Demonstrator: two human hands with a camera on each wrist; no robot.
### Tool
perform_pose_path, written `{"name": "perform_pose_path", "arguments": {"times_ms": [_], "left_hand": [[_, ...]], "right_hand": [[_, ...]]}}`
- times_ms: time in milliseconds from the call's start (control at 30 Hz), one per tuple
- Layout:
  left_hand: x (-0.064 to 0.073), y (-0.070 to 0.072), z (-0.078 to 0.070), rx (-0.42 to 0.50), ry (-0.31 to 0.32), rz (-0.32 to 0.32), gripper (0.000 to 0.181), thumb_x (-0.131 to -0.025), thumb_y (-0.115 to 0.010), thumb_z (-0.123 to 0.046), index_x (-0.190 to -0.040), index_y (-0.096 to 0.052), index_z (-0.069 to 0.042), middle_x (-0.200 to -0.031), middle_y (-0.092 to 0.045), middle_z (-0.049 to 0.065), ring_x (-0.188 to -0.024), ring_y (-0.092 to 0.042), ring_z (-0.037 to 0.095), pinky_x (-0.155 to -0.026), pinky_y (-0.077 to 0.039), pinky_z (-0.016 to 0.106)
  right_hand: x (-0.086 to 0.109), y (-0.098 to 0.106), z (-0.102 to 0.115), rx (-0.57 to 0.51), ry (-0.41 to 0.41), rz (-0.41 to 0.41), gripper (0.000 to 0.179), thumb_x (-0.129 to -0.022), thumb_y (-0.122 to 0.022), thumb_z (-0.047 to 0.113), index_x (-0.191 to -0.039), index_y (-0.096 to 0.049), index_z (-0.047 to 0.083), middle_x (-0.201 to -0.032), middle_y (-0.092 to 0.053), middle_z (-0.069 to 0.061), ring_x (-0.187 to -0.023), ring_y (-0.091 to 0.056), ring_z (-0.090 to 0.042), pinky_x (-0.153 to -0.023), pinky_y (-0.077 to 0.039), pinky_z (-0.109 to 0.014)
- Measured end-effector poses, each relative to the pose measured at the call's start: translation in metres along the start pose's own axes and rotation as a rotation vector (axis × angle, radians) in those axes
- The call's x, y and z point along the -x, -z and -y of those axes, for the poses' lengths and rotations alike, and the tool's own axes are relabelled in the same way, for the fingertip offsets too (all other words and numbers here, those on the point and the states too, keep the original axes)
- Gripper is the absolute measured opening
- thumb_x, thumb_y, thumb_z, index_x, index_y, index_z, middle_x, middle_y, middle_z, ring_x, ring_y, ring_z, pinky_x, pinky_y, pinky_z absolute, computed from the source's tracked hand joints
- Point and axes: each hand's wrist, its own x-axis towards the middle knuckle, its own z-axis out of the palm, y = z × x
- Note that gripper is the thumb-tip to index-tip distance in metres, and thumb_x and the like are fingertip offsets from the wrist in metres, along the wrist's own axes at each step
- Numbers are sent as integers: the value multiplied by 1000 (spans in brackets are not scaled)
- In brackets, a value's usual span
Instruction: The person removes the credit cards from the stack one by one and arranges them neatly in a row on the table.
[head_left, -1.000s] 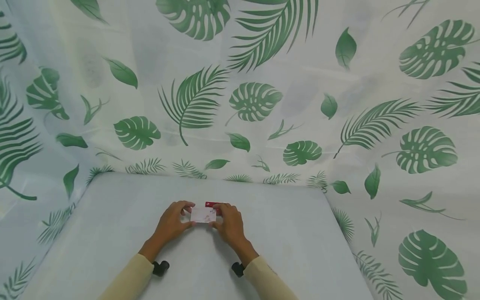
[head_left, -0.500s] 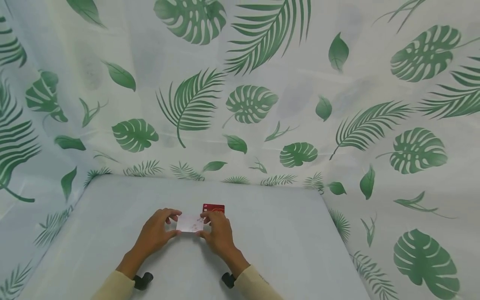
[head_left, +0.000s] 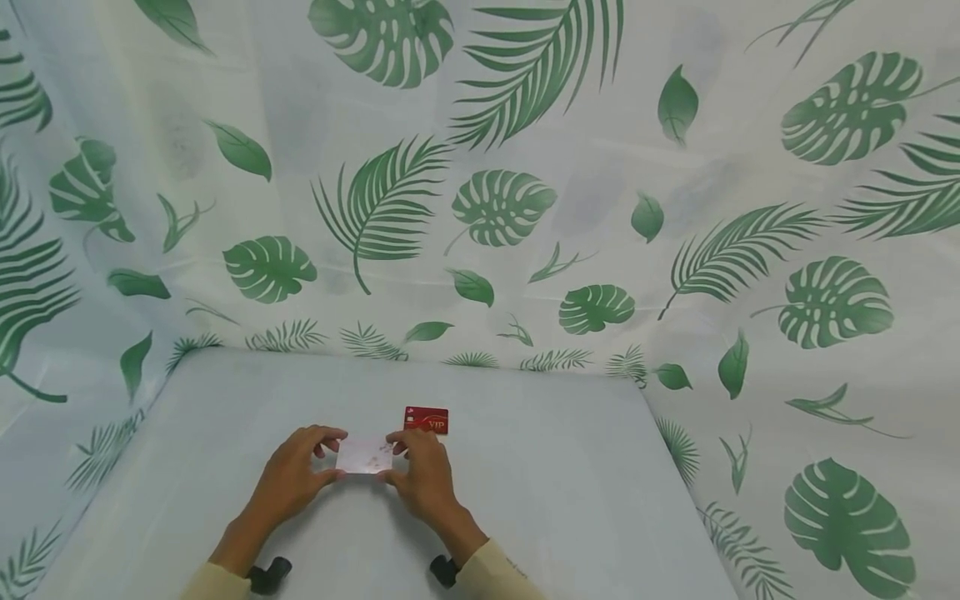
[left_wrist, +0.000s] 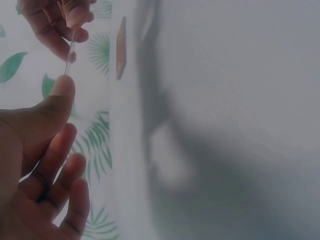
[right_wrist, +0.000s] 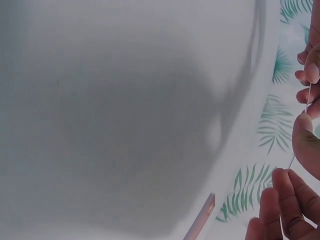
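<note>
A pale pink card (head_left: 364, 456) with a small flower print is held above the table by both hands. My left hand (head_left: 291, 473) pinches its left end, and my right hand (head_left: 426, 475) pinches its right end, thumbs at the near edge. Seen edge-on, the card (left_wrist: 70, 52) is a thin line in the left wrist view. Just behind my right hand lies a red card (head_left: 427, 419) marked VIP, flat on the table, its lower edge partly covered by the fingers.
The white table (head_left: 570, 475) extends around both hands. A white sheet with green leaf prints (head_left: 510, 275) stands behind it and along both sides. Shadows of the hands fall on the tabletop.
Both hands have moved left and nearer to the person, carrying the pink card along. More of the red card now shows, since the right hand covers less of it.
</note>
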Motion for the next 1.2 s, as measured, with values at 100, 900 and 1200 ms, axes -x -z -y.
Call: {"name": "perform_pose_path", "arguments": {"times_ms": [100,900,1200], "left_hand": [[3,4,1,-8,12,4,58,-71,-98,-9,-123,-72,-13,-101,-72,-3,-87,-58,13,-73,-47,28],[28,29,3,-50,188,105,58,-74,-97,-13,-127,-72,-15,-104,-71,-3,-91,-59,13,-76,-50,30],[35,37,6,-65,204,106,59,-74,-97,-14,-127,-71,-15,-104,-71,-3,-90,-59,13,-75,-49,28]], "right_hand": [[2,-2,4,-8,9,-2,51,-81,-94,29,-127,-72,24,-106,-73,8,-99,-59,-7,-87,-51,-27],[11,-22,25,-82,22,45,48,-80,-95,28,-124,-75,25,-102,-73,11,-95,-58,-4,-84,-50,-22],[15,-26,37,-93,17,51,49,-80,-95,27,-124,-75,25,-102,-72,12,-92,-56,-1,-83,-49,-20]]}}
